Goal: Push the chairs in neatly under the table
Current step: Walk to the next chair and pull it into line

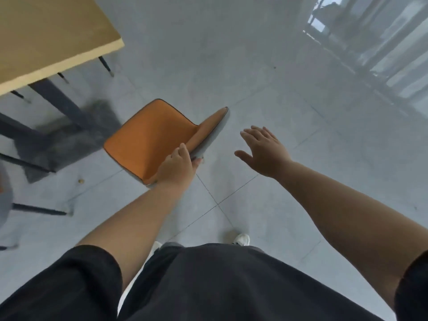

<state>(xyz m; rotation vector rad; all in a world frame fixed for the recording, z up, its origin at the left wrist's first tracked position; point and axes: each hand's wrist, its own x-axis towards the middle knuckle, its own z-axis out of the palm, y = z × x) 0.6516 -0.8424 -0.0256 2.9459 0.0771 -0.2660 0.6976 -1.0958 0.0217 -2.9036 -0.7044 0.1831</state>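
An orange chair with a grey back shell stands on the tiled floor, out from the wooden table at the upper left. My left hand is closed around the near end of the chair's backrest. Right of the backrest, my right hand hovers with fingers spread, touching nothing. The chair's seat faces the table's corner, and its legs are hidden beneath the seat.
Dark table legs and thin chair legs show under the tabletop. Part of another grey chair with a dark leg sits at the left edge. My shoes stand on the grey tiles. A glass door lies far right.
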